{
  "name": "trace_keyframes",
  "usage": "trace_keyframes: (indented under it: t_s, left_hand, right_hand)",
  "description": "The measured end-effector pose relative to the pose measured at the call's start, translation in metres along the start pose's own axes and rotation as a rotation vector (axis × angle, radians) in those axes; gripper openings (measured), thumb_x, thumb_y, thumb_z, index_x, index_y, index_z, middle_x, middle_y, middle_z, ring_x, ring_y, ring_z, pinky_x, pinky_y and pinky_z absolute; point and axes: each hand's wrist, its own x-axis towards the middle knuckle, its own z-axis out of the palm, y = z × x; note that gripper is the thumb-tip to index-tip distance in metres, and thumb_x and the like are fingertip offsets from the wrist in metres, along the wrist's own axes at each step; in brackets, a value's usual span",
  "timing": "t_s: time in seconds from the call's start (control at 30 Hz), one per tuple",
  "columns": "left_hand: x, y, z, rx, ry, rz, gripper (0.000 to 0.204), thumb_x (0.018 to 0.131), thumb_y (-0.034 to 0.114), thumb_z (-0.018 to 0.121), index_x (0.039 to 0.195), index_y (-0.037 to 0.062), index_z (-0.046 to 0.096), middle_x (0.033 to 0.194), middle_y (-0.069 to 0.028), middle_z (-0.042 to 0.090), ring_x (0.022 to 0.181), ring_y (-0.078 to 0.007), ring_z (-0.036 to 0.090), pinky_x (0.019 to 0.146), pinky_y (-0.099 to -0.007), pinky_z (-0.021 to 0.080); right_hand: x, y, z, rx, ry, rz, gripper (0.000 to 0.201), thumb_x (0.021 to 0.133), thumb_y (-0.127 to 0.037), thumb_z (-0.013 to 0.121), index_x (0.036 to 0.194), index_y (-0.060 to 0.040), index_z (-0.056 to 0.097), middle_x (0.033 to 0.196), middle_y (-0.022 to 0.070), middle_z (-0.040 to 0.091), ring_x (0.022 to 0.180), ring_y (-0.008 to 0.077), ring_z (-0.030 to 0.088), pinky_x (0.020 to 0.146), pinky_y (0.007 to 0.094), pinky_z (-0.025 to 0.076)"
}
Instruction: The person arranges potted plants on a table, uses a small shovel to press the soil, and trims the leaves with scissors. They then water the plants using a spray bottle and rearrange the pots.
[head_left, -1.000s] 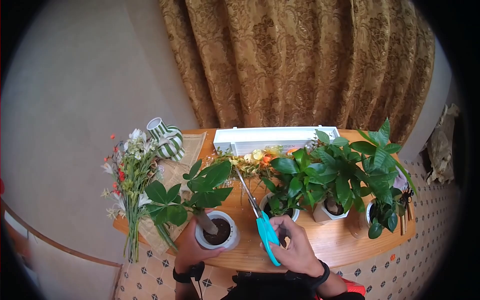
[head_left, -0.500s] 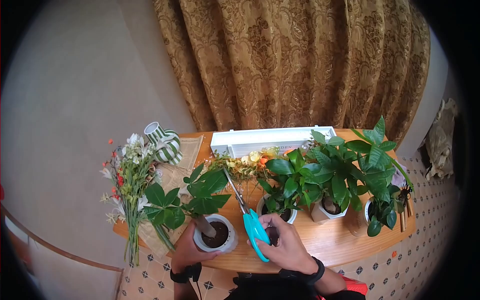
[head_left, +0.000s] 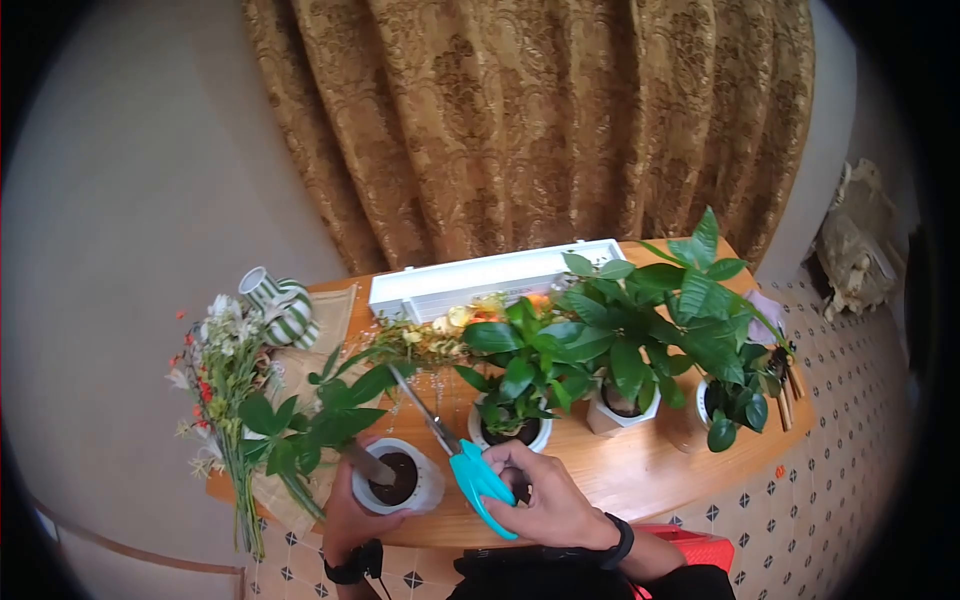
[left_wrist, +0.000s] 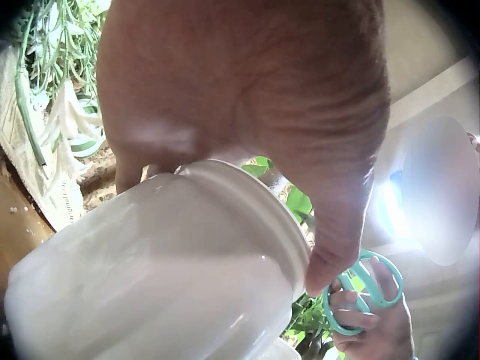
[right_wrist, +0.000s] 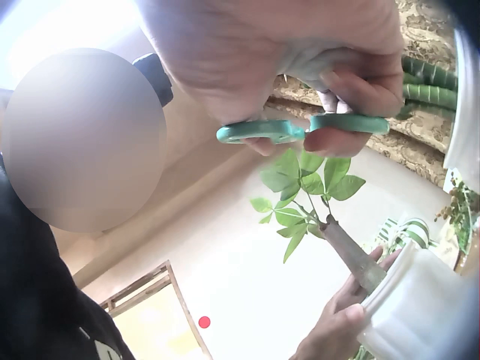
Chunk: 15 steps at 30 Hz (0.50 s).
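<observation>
In the head view my left hand [head_left: 345, 512] grips a white pot [head_left: 430, 492] from its left side, thumb along the near rim. A thick-stemmed plant with broad green leaves [head_left: 340, 425] grows from its dark soil, leaning left. My right hand [head_left: 560, 505] holds scissors [head_left: 474, 482] with teal handles, fingers through the loops. Their long metal blades point up and left, tips right by the plant's right-hand leaves. The left wrist view shows the pot's glossy wall [left_wrist: 150, 270] under my fingers. In the right wrist view the teal handles [right_wrist: 259, 132] show edge-on; the blades are hidden.
Several potted green plants [head_left: 625, 365] stand to the right. Behind are a long white planter box [head_left: 400, 292] and yellow-orange flowers [head_left: 455, 320]. On the left, a flower bunch [head_left: 225, 400] and a green-and-white striped vase [head_left: 290, 315] lie by brown paper [head_left: 335, 310]. A brown curtain [head_left: 540, 130] hangs behind.
The head view has turned, so the scene sits further left. The scissors have come left, their tips closer to the leaves of the held plant. The plant leans further left; both grips stay the same.
</observation>
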Motion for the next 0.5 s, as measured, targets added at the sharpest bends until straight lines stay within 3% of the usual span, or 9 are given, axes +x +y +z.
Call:
trace_keyframes:
  t_s: [0.07, 0.1, 0.2, 0.27, 0.3, 0.33, 0.4, 0.43, 0.5]
  left_hand:
    - [0.001, -0.001, 0.005, 0.028, 0.093, 0.047, 0.109, 0.057, 0.017, 0.095, 0.148, 0.0029, 0.038, 0.139, -0.013, 0.054, 0.129, -0.0251, 0.055, 0.11, -0.0387, 0.043]
    - [0.0, -0.004, 0.004, 0.13, 0.097, 0.078, 0.109, 0.057, 0.016, 0.095, 0.148, 0.0024, 0.038, 0.139, -0.0137, 0.053, 0.129, -0.0257, 0.054, 0.111, -0.0391, 0.042]
    - [0.002, 0.0, 0.023, -0.033, 0.187, 0.062, 0.108, 0.057, 0.014, 0.091, 0.149, 0.0016, 0.036, 0.139, -0.0135, 0.051, 0.13, -0.0272, 0.052, 0.113, -0.0393, 0.041]
    - [0.003, -0.01, 0.03, 0.071, 0.265, 0.154, 0.107, 0.058, 0.013, 0.088, 0.15, 0.0019, 0.035, 0.14, -0.0134, 0.05, 0.131, -0.027, 0.051, 0.113, -0.0399, 0.04]
    - [0.004, -0.012, 0.034, -0.036, 0.284, 0.094, 0.107, 0.058, 0.012, 0.086, 0.15, 0.0013, 0.035, 0.14, -0.0136, 0.048, 0.132, -0.0265, 0.05, 0.113, -0.0397, 0.04]
    - [0.005, -0.008, 0.04, 0.0, 0.303, 0.089, 0.097, 0.062, 0.016, 0.077, 0.15, -0.0001, 0.038, 0.144, -0.0152, 0.048, 0.137, -0.0293, 0.046, 0.117, -0.0402, 0.033]
    - [0.004, -0.008, 0.031, 0.12, 0.12, 0.369, 0.098, 0.069, 0.009, 0.078, 0.154, -0.0013, 0.03, 0.149, -0.0171, 0.044, 0.139, -0.0294, 0.044, 0.118, -0.0404, 0.032]
    - [0.006, -0.006, 0.034, 0.104, 0.093, 0.38, 0.098, 0.069, 0.009, 0.078, 0.154, -0.0013, 0.03, 0.149, -0.0171, 0.044, 0.139, -0.0294, 0.044, 0.118, -0.0404, 0.032]
    - [0.007, -0.001, 0.043, -0.141, 0.14, 0.135, 0.072, 0.081, 0.003, 0.08, 0.143, -0.0024, 0.043, 0.13, -0.0169, 0.058, 0.114, -0.0251, 0.061, 0.099, -0.0401, 0.052]
  right_hand:
    - [-0.01, 0.005, -0.009, -0.08, -0.023, -0.12, 0.043, 0.084, -0.008, 0.076, 0.12, 0.0032, 0.056, 0.088, 0.0049, 0.064, 0.074, 0.0091, 0.062, 0.068, 0.0268, 0.051]
    - [-0.016, 0.014, -0.014, -0.067, -0.007, -0.166, 0.039, 0.085, -0.019, 0.078, 0.116, -0.0007, 0.06, 0.078, 0.0068, 0.064, 0.064, 0.0132, 0.059, 0.059, 0.0297, 0.047]
    - [-0.045, 0.024, -0.043, -0.119, -0.09, -0.099, 0.037, 0.086, -0.022, 0.077, 0.113, -0.0019, 0.063, 0.076, 0.0073, 0.063, 0.064, 0.0142, 0.059, 0.059, 0.0312, 0.047]
    - [-0.069, 0.025, -0.064, -0.14, -0.082, 0.0, 0.035, 0.087, -0.024, 0.077, 0.111, -0.002, 0.064, 0.078, 0.007, 0.063, 0.066, 0.0154, 0.06, 0.061, 0.032, 0.048]
    - [-0.083, 0.031, -0.075, -0.142, -0.11, 0.021, 0.034, 0.088, -0.024, 0.076, 0.111, -0.0017, 0.065, 0.079, 0.0069, 0.064, 0.068, 0.0159, 0.06, 0.063, 0.0317, 0.048]
    - [-0.096, 0.037, -0.085, -0.141, -0.143, 0.038, 0.033, 0.088, -0.023, 0.076, 0.111, -0.0013, 0.065, 0.081, 0.0067, 0.065, 0.07, 0.0165, 0.06, 0.064, 0.0314, 0.048]
    - [-0.129, 0.041, -0.103, -0.14, -0.09, 0.115, 0.032, 0.09, -0.023, 0.075, 0.111, -0.0003, 0.065, 0.085, 0.007, 0.065, 0.074, 0.0166, 0.061, 0.069, 0.0305, 0.048]
    - [-0.147, 0.042, -0.111, -0.145, -0.063, 0.176, 0.032, 0.09, -0.023, 0.075, 0.112, -0.0004, 0.066, 0.085, 0.0066, 0.065, 0.076, 0.0159, 0.061, 0.07, 0.0304, 0.049]
    - [-0.183, 0.043, -0.126, -0.153, -0.015, 0.243, 0.033, 0.091, -0.023, 0.075, 0.113, -0.0005, 0.066, 0.086, 0.0062, 0.065, 0.077, 0.0152, 0.061, 0.071, 0.0304, 0.049]
